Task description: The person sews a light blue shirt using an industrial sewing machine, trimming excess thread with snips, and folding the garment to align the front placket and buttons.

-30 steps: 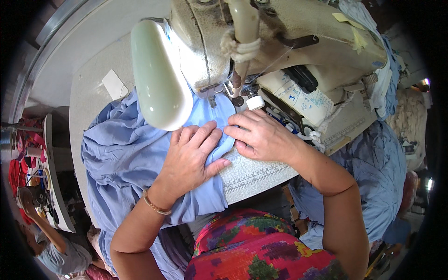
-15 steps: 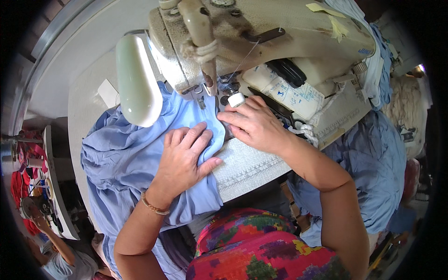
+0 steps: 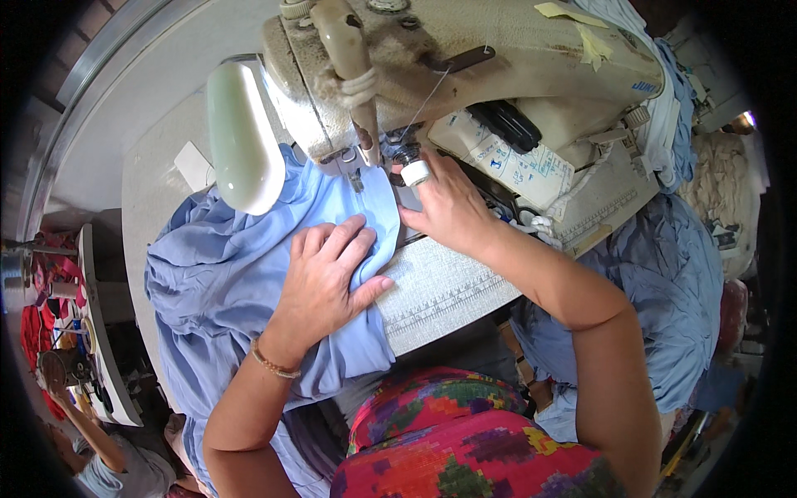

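With my left hand (image 3: pixel 320 280) loosely spread, I should hold the blue cloth (image 3: pixel 224 270) flat; whether my right hand (image 3: pixel 455 207) grips, I cannot tell.

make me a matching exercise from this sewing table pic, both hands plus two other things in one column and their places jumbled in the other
Column one:
1. left hand
2. right hand
3. beaded bracelet
4. white card

Column two:
A. to the left of the pale green lamp
B. beside the white cap
C. around the left wrist
D. on the blue cloth

Right pairs: 1-D, 2-B, 3-C, 4-A
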Action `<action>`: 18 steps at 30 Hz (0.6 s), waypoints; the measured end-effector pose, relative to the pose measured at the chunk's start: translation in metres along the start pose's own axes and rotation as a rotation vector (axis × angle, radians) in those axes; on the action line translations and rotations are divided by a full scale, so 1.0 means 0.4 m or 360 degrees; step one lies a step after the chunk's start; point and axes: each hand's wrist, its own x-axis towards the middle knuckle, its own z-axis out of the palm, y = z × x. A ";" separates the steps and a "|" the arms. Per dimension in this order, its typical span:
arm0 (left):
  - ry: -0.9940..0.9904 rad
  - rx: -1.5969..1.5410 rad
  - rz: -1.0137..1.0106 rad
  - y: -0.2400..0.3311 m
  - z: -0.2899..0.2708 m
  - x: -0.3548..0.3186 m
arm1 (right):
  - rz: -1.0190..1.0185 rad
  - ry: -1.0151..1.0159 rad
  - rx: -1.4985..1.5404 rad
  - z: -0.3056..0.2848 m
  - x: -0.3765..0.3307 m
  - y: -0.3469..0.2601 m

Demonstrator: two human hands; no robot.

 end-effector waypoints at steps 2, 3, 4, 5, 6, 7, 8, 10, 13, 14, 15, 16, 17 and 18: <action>0.0004 0.0003 0.0002 0.000 0.000 -0.001 | -0.0015 -0.0033 -0.0092 0.003 0.008 0.011; 0.0004 0.0001 0.0003 -0.001 0.001 -0.002 | -0.0072 -0.0033 -0.0088 0.005 0.011 0.012; 0.0004 0.0000 0.0004 -0.001 0.001 -0.002 | -0.0130 -0.0034 -0.0083 0.007 0.013 0.013; 0.0005 -0.0002 0.0006 -0.001 0.001 -0.002 | -0.0187 -0.0034 -0.0078 0.009 0.015 0.014; 0.0007 -0.0004 0.0008 0.000 0.000 -0.001 | -0.0224 -0.0034 -0.0078 0.010 0.015 0.016; 0.0008 -0.0005 0.0009 0.000 -0.001 -0.001 | -0.0261 -0.0034 -0.0077 0.010 0.014 0.018; 0.0011 -0.0004 0.0013 0.000 0.000 -0.001 | -0.0297 -0.0035 -0.0078 0.011 0.013 0.019; 0.0017 -0.0001 0.0021 -0.002 0.002 -0.001 | -0.0320 -0.0025 -0.0048 0.014 0.015 0.018; 0.0010 -0.0012 0.0004 -0.003 0.003 -0.001 | -0.0314 -0.0106 -0.0030 0.014 0.014 0.019; 0.0010 -0.0015 0.0003 -0.003 0.002 -0.001 | -0.0307 -0.0150 -0.0027 0.013 0.014 0.020; 0.0009 -0.0019 0.0003 -0.002 0.001 -0.001 | -0.0348 -0.0138 -0.0046 0.014 0.013 0.026; 0.0009 -0.0022 0.0002 -0.002 0.000 -0.001 | -0.0390 -0.0127 -0.0066 0.014 0.012 0.034; 0.0009 -0.0015 0.0000 -0.002 -0.001 -0.002 | -0.0435 -0.0116 -0.0079 0.013 0.013 0.037; 0.0009 -0.0009 -0.0002 -0.001 -0.002 -0.002 | -0.0474 -0.0126 -0.0110 0.009 0.014 0.038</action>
